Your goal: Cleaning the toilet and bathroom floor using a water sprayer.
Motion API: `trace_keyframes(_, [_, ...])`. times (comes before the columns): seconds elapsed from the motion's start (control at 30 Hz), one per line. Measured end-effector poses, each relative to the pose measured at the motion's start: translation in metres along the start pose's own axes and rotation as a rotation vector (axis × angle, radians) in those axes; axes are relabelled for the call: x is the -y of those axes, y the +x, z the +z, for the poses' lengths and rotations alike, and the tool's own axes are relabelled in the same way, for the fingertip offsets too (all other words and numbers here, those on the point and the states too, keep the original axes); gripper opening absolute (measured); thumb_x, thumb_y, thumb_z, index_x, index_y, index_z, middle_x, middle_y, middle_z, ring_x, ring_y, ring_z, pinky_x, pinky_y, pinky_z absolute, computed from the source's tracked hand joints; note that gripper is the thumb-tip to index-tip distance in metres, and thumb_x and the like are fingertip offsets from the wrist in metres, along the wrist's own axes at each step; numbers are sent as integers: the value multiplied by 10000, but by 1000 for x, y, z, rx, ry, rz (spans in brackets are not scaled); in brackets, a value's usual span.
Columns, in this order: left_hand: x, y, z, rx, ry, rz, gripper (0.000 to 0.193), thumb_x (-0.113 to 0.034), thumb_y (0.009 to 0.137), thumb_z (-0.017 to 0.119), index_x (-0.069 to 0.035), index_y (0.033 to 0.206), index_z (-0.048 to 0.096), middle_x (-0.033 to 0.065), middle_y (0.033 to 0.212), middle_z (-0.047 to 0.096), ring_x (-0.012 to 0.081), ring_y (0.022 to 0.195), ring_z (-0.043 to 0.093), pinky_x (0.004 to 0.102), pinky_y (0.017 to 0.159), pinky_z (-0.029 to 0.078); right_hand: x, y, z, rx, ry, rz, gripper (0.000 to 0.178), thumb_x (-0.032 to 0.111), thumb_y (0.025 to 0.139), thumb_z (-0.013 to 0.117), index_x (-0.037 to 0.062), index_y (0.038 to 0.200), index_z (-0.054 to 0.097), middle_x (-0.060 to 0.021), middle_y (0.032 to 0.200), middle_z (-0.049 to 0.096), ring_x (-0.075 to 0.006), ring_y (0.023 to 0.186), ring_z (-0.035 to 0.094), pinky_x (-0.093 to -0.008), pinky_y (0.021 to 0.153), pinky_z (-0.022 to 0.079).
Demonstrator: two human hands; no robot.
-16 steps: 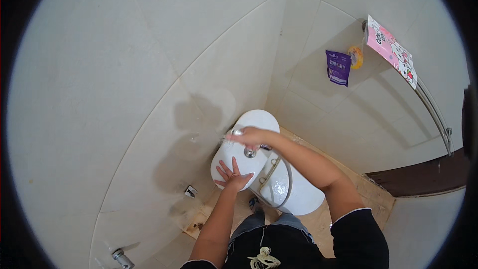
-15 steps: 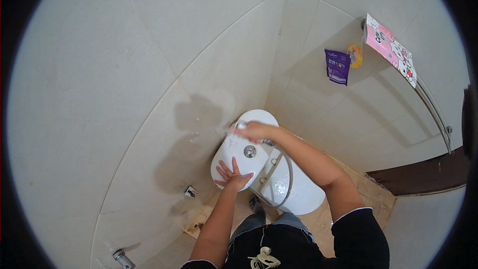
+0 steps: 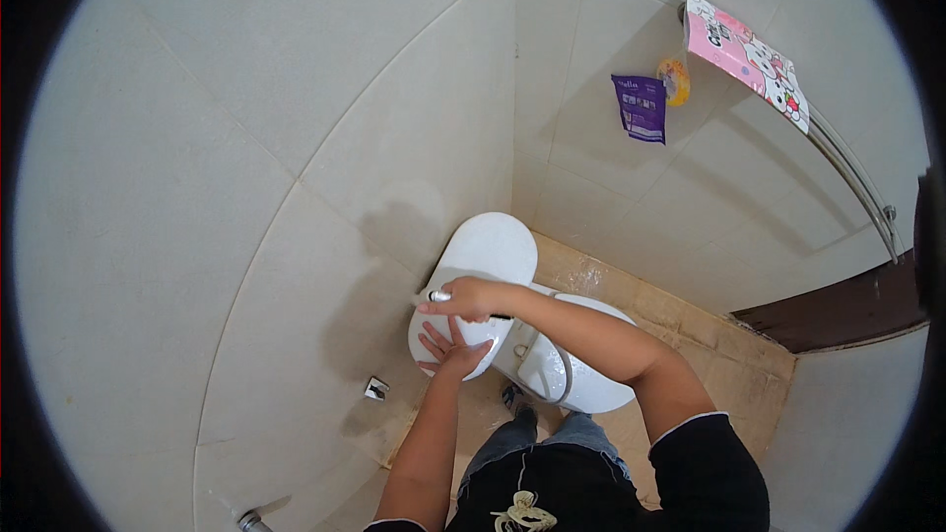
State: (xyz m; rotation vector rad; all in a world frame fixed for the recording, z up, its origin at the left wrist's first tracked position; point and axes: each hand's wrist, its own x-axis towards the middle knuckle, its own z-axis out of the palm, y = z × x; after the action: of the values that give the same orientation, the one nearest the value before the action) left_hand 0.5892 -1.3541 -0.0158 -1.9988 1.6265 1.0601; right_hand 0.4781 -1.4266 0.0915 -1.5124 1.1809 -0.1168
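1. Right hand (image 3: 473,299): grip curled round silver sprayer (image 3: 439,296), above white tank lid (image 3: 493,239); best aimed downward.
2. Left hand (image 3: 453,357): grip spread wide, empty, on lid; should press lightly.
3. Hose (image 3: 569,374) probably needs slack.

The far end of the tank top (image 3: 490,239) offers open room from above. Its near half is blocked: the left hand (image 3: 455,359) lies spread there, and the right hand (image 3: 475,299), wrapped around a sprayer (image 3: 439,296), sits just beyond it, leaving hardly any gap between them. On the left, the wall (image 3: 296,335) stands close along the tank, and a metal fitting (image 3: 376,388) sits on it near the left forearm (image 3: 426,448). On the right, the right forearm (image 3: 581,332) crosses over the toilet lid (image 3: 601,396), with a grey hose (image 3: 569,372) curving beside it. Free space lies over the floor (image 3: 744,382), right of the lid.
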Motion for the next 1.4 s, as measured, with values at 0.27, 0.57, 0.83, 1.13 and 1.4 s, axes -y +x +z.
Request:
trace_keyframes(0.27, [-1,2,11,-99,-25,57,1031,-641,536,504,-237,1220,-153,172,1210,-297,336,1113,-278,625,807,-40,-120,-16,-113,-448,269,243,628,672,621,382,55,505,419,-48,454,422,-124,392,420,-254,366,354])
trace_keyframes(0.57, [-6,-1,13,-132,34,-9,1020,-624,554,513,-231,1219,-152,171,1219,-281,350,1130,-232,624,817,17,-147,-82,-81,-559,636,51,561,615,675,383,67,550,401,-16,437,384,-97,354,372,-230,336,316])
trace_keyframes(0.83, [-7,3,37,-286,95,17,954,-609,594,490,-247,1227,-125,143,1244,-247,322,1159,-182,624,822,18,-236,-149,-32,-604,817,136,514,577,679,434,74,574,406,-15,405,371,-83,333,370,-218,315,309])
trace_keyframes(1.13, [6,-45,122,-497,11,10,772,-550,709,374,-219,1242,-75,126,1266,-202,294,1177,-144,548,886,62,-254,-227,27,-484,821,97,469,507,708,461,39,731,447,-2,420,385,-73,336,373,-205,313,312])
trace_keyframes(1.4, [96,-115,264,48,144,-262,667,-569,725,269,-164,1244,159,151,1293,11,322,1183,-68,477,926,-3,-256,-266,45,-444,854,10,336,385,735,508,52,754,468,10,455,394,-63,358,365,-197,320,295])
